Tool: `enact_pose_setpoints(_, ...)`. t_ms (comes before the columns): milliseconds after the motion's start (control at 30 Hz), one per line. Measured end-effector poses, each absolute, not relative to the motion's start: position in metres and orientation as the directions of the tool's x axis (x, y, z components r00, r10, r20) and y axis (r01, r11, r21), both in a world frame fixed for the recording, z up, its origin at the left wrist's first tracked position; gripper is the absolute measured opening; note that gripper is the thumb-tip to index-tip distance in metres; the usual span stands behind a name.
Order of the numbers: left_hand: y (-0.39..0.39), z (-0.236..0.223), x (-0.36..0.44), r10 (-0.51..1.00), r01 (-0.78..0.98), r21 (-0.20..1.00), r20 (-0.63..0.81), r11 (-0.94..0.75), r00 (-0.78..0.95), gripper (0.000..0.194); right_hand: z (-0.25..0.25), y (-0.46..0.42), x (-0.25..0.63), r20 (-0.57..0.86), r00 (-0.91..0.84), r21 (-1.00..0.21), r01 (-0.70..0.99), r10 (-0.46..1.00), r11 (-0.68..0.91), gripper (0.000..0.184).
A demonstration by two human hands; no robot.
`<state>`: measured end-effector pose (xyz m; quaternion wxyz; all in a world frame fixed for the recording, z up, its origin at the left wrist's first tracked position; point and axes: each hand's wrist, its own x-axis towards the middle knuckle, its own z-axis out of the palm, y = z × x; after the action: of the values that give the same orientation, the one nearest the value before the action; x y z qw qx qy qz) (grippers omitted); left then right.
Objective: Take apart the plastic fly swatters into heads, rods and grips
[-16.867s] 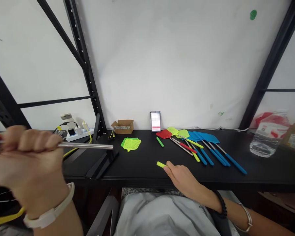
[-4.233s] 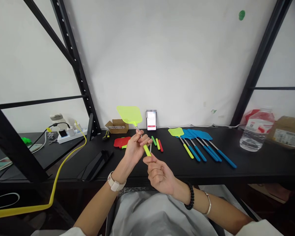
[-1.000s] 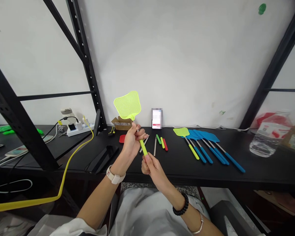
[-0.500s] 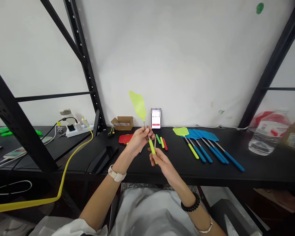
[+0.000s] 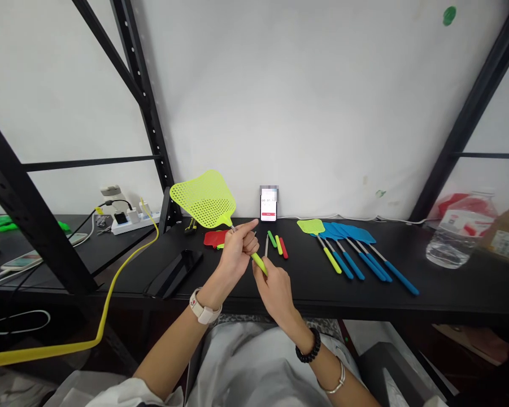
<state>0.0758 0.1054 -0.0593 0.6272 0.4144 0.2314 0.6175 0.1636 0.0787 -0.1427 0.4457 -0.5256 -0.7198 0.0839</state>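
Observation:
A yellow-green fly swatter (image 5: 203, 199) is held above the black table (image 5: 449, 288), its mesh head tilted up to the left. My left hand (image 5: 236, 250) is closed round its metal shaft just under the head. My right hand (image 5: 274, 285) is closed on the yellow-green grip at the lower end. A red swatter head (image 5: 215, 238) lies flat on the table behind my left hand. Loose green, yellow and red grips (image 5: 278, 245) and a bare metal rod (image 5: 266, 246) lie just beyond my hands.
A row of finished swatters (image 5: 356, 251), one yellow-green and several blue, lies to the right. A phone (image 5: 268, 203) leans against the wall. A water bottle (image 5: 455, 232) stands at far right. A power strip (image 5: 129, 219), yellow cable (image 5: 118, 280) and black rack post (image 5: 34, 226) are on the left.
The swatter has tipped to the left, its head swinging from upright and edge-on to broadside and lower. Both hands kept their hold and shifted slightly down.

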Motion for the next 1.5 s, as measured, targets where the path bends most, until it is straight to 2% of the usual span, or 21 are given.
enact_pose_setpoints(133, 0.104, -0.055, 0.073, 0.969, -0.559, 0.822, 0.211, -0.105, 0.128, 0.054, -0.139, 0.078, 0.166, 0.524, -0.111, -0.669, 0.560, 0.844, 0.489, 0.028)
enact_pose_setpoints(267, 0.099, -0.049, 0.070, 0.967, -0.541, 0.836, 0.203, -0.088, 0.155, 0.054, -0.135, 0.076, 0.170, 0.448, -0.218, -0.824, 0.274, 0.867, 0.495, 0.035)
enact_pose_setpoints(367, 0.096, -0.048, 0.071, 0.968, -0.519, 0.853, 0.174, -0.055, 0.183, 0.053, -0.135, 0.072, 0.173, 0.338, -0.315, -0.929, 0.037, 0.887, 0.368, 0.035)
enact_pose_setpoints(433, 0.096, -0.049, 0.072, 0.968, -0.499, 0.867, 0.138, -0.016, 0.208, 0.054, -0.137, 0.068, 0.175, 0.230, -0.414, -0.973, -0.131, 0.881, 0.192, 0.034)
enact_pose_setpoints(500, 0.097, -0.050, 0.074, 0.966, -0.475, 0.879, 0.097, 0.030, 0.241, 0.055, -0.138, 0.066, 0.179, 0.137, -0.532, -0.963, -0.268, 0.835, -0.012, 0.035)
enact_pose_setpoints(600, 0.098, -0.051, 0.076, 0.959, -0.445, 0.890, 0.033, 0.100, 0.280, 0.057, -0.142, 0.065, 0.186, 0.087, -0.702, -0.899, -0.361, 0.707, -0.248, 0.036)
enact_pose_setpoints(767, 0.092, -0.049, 0.078, 0.945, -0.440, 0.880, -0.027, 0.178, 0.327, 0.056, -0.154, 0.074, 0.193, 0.128, -0.907, -0.763, -0.349, 0.402, -0.544, 0.036)
enact_pose_setpoints(867, 0.091, -0.048, 0.078, 0.936, -0.439, 0.875, -0.044, 0.204, 0.348, 0.054, -0.157, 0.074, 0.194, 0.187, -0.943, -0.702, -0.323, 0.274, -0.635, 0.038)
enact_pose_setpoints(933, 0.091, -0.048, 0.077, 0.936, -0.443, 0.871, -0.052, 0.213, 0.348, 0.052, -0.154, 0.070, 0.194, 0.161, -0.933, -0.716, -0.335, 0.322, -0.613, 0.038)
enact_pose_setpoints(1000, 0.093, -0.048, 0.077, 0.940, -0.453, 0.866, -0.052, 0.211, 0.337, 0.052, -0.149, 0.062, 0.192, 0.102, -0.871, -0.783, -0.369, 0.481, -0.501, 0.037)
enact_pose_setpoints(1100, 0.094, -0.049, 0.077, 0.954, -0.472, 0.864, -0.033, 0.177, 0.297, 0.054, -0.143, 0.051, 0.188, 0.063, -0.655, -0.903, -0.358, 0.753, -0.236, 0.036)
enact_pose_setpoints(1200, 0.093, -0.050, 0.078, 0.966, -0.488, 0.863, 0.001, 0.130, 0.258, 0.056, -0.142, 0.045, 0.182, 0.127, -0.418, -0.982, -0.181, 0.900, 0.054, 0.033)
enact_pose_setpoints(1300, 0.091, -0.052, 0.079, 0.969, -0.498, 0.862, 0.032, 0.098, 0.247, 0.057, -0.145, 0.042, 0.178, 0.291, -0.218, -0.931, 0.161, 0.932, 0.328, 0.032)
enact_pose_setpoints(1367, 0.091, -0.052, 0.079, 0.968, -0.505, 0.860, 0.054, 0.079, 0.243, 0.058, -0.145, 0.041, 0.176, 0.375, -0.125, -0.852, 0.344, 0.919, 0.395, 0.029)
enact_pose_setpoints(1400, 0.091, -0.051, 0.079, 0.968, -0.508, 0.859, 0.064, 0.070, 0.243, 0.058, -0.145, 0.041, 0.176, 0.395, -0.101, -0.833, 0.380, 0.913, 0.402, 0.028)
enact_pose_setpoints(1433, 0.092, -0.050, 0.078, 0.966, -0.509, 0.858, 0.072, 0.066, 0.247, 0.058, -0.144, 0.040, 0.177, 0.397, -0.095, -0.840, 0.362, 0.913, 0.403, 0.028)
enact_pose_setpoints(1500, 0.094, -0.046, 0.073, 0.959, -0.509, 0.857, 0.072, 0.081, 0.274, 0.056, -0.141, 0.041, 0.179, 0.324, -0.188, -0.926, 0.140, 0.927, 0.351, 0.030)
